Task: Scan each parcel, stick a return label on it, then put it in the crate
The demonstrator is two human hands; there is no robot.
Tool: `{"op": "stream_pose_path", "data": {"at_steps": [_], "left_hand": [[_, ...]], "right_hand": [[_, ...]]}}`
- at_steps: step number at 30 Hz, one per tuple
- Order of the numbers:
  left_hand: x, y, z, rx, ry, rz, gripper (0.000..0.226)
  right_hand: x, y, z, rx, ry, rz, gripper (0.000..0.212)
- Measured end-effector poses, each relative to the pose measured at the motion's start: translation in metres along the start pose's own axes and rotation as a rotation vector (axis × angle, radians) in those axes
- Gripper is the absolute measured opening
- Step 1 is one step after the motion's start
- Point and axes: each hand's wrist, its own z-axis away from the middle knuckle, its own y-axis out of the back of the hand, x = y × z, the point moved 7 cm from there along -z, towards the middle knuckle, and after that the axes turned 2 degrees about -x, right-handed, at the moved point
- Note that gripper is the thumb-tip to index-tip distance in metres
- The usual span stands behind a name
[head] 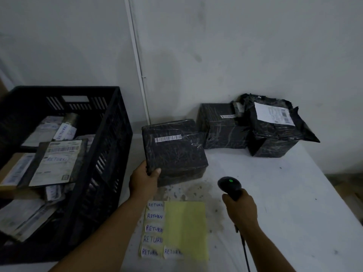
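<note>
A black-wrapped box parcel [173, 152] with a white barcode strip on top stands on the white table. My left hand [144, 180] grips its near left corner. My right hand [240, 208] holds a black barcode scanner [229, 186] just right of the parcel, its green light on and its head toward the parcel. A yellow backing sheet [185, 229] with several white handwritten RETURN labels [154, 229] lies in front of me. The black plastic crate [110, 154] at the left holds several labelled parcels.
Two more black-wrapped parcels stand at the back right by the wall: a box [222, 127] with a barcode strip and a bagged one [275, 130] with a white shipping label. The scanner's cable [245, 254] runs toward me. The table [294, 193] edge falls off at the right.
</note>
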Motion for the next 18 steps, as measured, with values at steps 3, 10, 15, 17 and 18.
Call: {"op": "stream_pose_path", "data": {"at_steps": [3,10,15,17,18], "left_hand": [[-0.002,-0.001,-0.005,-0.006,0.042,0.018,0.029],[-0.002,-0.002,-0.013,0.005,0.088,0.021,0.027],[-0.005,-0.001,-0.011,-0.019,0.067,0.063,0.018],[-0.003,0.002,-0.006,0.001,0.034,0.061,0.032],[-0.002,0.003,-0.001,0.025,0.025,0.054,0.041]], "right_hand": [[0.022,-0.007,-0.017,-0.006,-0.054,0.082,0.018],[0.035,-0.020,-0.033,-0.050,-0.123,0.193,0.032],[0.037,-0.027,-0.035,-0.070,-0.143,0.212,0.042],[0.036,-0.028,-0.036,-0.073,-0.148,0.227,0.042],[0.036,-0.028,-0.036,-0.074,-0.154,0.236,0.041]]}}
